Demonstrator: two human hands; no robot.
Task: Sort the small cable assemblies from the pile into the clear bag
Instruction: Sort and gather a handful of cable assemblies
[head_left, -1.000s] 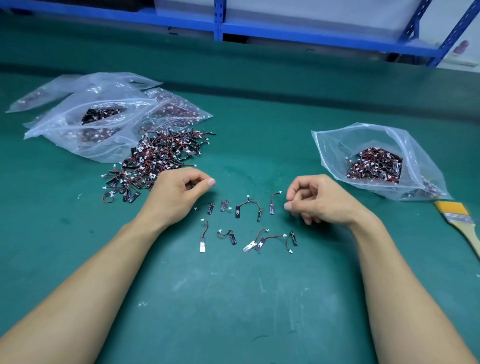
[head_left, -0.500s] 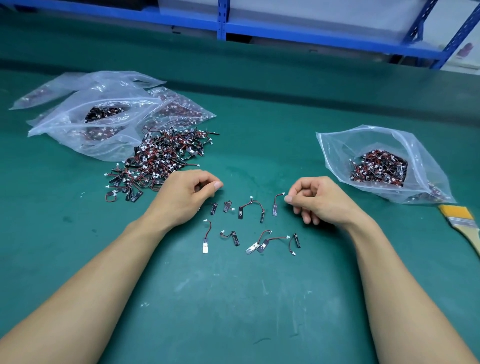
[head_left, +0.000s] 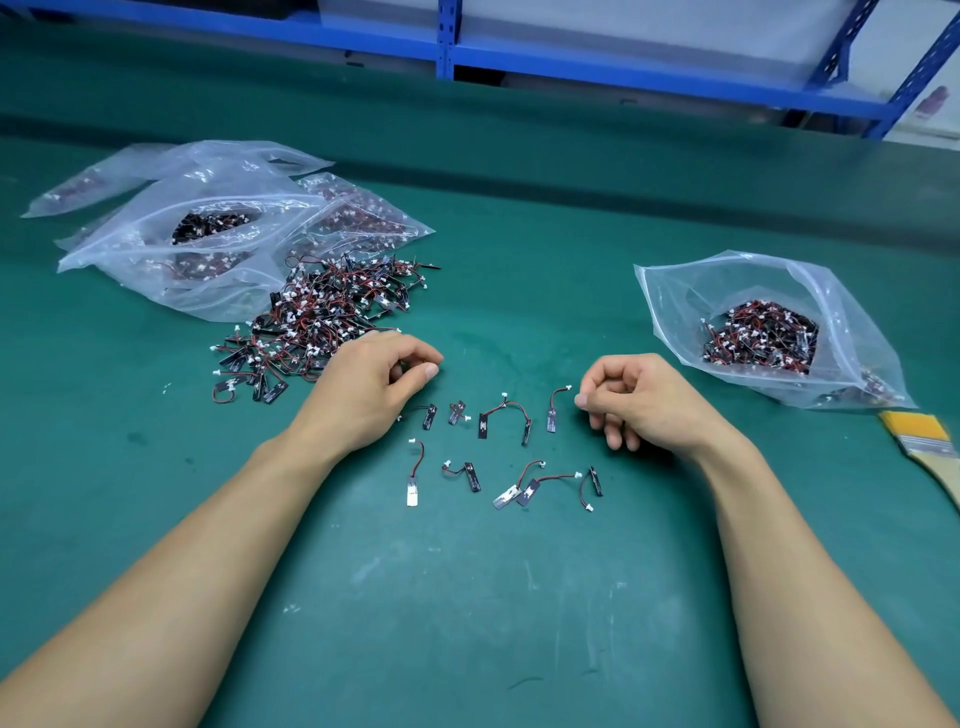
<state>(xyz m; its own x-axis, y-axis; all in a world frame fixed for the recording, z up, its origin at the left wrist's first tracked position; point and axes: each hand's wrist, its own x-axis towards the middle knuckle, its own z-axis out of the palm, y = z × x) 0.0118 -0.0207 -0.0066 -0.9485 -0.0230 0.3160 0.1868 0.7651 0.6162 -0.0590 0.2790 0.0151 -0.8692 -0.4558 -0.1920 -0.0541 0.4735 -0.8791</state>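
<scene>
Currently both hands lie curled on the mat (head_left: 467, 597): left hand (head_left: 371, 387) beside the pile (head_left: 322, 322), right hand (head_left: 641, 402) near a loose assembly (head_left: 551, 420). Whether either pinches anything cannot be told. Recommend lifting each assembly singly by its wire, then dropping it well inside the bag (head_left: 675, 291) at right.

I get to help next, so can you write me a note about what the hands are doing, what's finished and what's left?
Left hand: fingers curled, nothing seen in them, beside the pile.
Right hand: fingers curled, nothing seen held, next to the loose cable assemblies.
Done: many assemblies already lie in the clear bag on the right.
Left: the loose ones spread between the hands, then the whole pile in front of the left bags.
</scene>
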